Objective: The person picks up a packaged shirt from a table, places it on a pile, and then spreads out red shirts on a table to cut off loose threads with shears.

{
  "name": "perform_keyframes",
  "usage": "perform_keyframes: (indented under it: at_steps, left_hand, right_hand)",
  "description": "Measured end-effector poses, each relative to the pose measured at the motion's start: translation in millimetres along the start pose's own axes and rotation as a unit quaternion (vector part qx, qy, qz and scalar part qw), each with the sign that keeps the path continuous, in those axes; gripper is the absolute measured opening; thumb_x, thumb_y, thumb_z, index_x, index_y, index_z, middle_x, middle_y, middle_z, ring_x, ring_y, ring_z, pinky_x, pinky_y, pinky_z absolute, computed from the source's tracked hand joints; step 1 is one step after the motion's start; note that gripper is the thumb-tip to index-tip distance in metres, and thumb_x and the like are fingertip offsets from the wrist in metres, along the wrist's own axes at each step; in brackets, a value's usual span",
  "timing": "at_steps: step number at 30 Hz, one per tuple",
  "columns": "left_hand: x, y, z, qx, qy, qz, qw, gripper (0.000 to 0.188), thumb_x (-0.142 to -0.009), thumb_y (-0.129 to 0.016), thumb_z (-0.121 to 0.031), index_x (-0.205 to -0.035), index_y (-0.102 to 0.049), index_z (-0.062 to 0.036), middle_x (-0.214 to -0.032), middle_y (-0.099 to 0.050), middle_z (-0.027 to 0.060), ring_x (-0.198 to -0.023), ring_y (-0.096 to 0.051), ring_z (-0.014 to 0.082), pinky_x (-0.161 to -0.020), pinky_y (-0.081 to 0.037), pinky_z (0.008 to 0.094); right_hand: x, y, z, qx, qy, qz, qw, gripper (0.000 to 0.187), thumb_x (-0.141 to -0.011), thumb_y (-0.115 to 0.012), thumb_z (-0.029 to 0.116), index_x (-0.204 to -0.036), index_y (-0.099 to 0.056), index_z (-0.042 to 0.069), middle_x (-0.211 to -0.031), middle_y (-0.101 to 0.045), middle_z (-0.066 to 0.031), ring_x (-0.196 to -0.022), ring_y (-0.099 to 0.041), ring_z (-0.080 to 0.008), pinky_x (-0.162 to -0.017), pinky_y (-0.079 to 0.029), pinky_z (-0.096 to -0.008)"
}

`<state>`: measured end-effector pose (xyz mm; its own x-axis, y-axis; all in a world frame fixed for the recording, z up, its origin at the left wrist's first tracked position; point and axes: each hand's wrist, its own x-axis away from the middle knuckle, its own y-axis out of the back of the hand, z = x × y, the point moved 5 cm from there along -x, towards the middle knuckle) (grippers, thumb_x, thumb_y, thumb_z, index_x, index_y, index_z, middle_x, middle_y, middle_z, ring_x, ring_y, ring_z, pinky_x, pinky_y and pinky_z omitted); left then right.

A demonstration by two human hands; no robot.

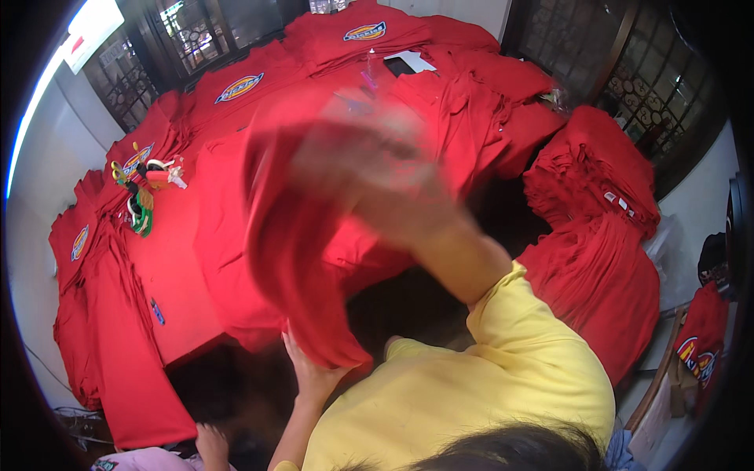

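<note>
red garment [290,243]: soft cloth, matt; motion blur means its weave cannot be judged with confidence. bench [177,282]: smooth, flat red covering with a dull finish. right-hand heap [593,290]: matt cloth, surface creased and gathered. emblem [238,88]: smooth, flat print on cloth. yellow shirt [510,353]: matt cloth, lightly wrinkled. green-handled scissors [140,212]: handles of smooth, glossy plastic. white sheet [420,60]: flat paper, matt. clear bag [666,253]: thin plastic film, crumpled, shiny. chair frame [658,385]: brown wood, smooth. window grille [658,88]: dark metal in scrolled bars. wall [55,149]: pale, smooth, matt.
</note>
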<state>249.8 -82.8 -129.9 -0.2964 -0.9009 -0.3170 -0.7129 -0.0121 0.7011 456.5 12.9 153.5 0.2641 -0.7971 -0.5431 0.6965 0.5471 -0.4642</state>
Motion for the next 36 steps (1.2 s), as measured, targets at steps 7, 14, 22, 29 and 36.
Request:
perform_keyframes:
  at_steps: [7,14,22,29,36]
  left_hand:
    - [-100,-31,-24,0.052,-0.099,0.059,0.992,0.070,-0.071,-0.071,-0.012,-0.134,-0.041,-0.0007,-0.096,-0.065,0.0181,-0.075,-0.065,0.0336,-0.064,-0.053,0.0381]
    - [-281,-114,-138,0.215,-0.207,0.166,0.940,0.081,-0.082,-0.066,-0.030,-0.144,-0.021,-0.0030,-0.143,-0.031,0.0231,-0.131,-0.034,0.0362,-0.107,-0.031,0.0413]
    - [-281,-116,-47,0.155,-0.140,0.432,0.877,0.063,-0.088,-0.058,-0.038,-0.139,-0.038,-0.0084,-0.144,-0.034,0.0172,-0.131,-0.036,0.0328,-0.108,-0.031,0.0392]
    - [-343,5,124,0.143,0.144,-0.023,0.979,0.027,-0.086,-0.062,-0.022,-0.104,-0.065,-0.0014,-0.103,-0.064,0.0156,-0.099,-0.061,0.0303,-0.086,-0.047,0.0366]
    - [-447,107,253,-0.111,0.148,-0.190,0.964,0.025,-0.091,-0.052,-0.017,-0.106,-0.064,-0.0017,-0.110,-0.062,0.0164,-0.104,-0.057,0.0341,-0.091,-0.044,0.0406]
  right_hand:
    - [-55,140,216,0.086,0.232,-0.159,0.956,0.032,-0.085,-0.063,0.027,-0.105,-0.059,0.002,-0.097,-0.060,-0.0124,-0.089,-0.061,-0.0214,-0.075,-0.051,-0.0344]
    - [-61,379,302,0.171,0.178,-0.471,0.847,0.053,-0.087,-0.059,0.046,-0.116,-0.055,0.001,-0.104,-0.061,-0.0170,-0.091,-0.063,-0.0237,-0.077,-0.052,-0.0340]
    - [-48,587,76,0.493,-0.221,-0.515,0.666,0.052,-0.081,-0.065,0.041,-0.123,-0.055,0.012,-0.114,-0.057,-0.0062,-0.102,-0.051,-0.0195,-0.074,-0.044,-0.0393]
    - [-206,556,-149,0.500,-0.267,-0.214,0.796,0.027,-0.089,-0.059,0.025,-0.106,-0.066,0.006,-0.089,-0.065,-0.0015,-0.075,-0.059,-0.0105,-0.062,-0.047,-0.0250]
    - [-326,473,-282,0.768,-0.179,-0.036,0.613,0.025,-0.089,-0.054,0.022,-0.106,-0.068,0.010,-0.107,-0.066,-0.0083,-0.097,-0.059,-0.0290,-0.084,-0.046,-0.0410]
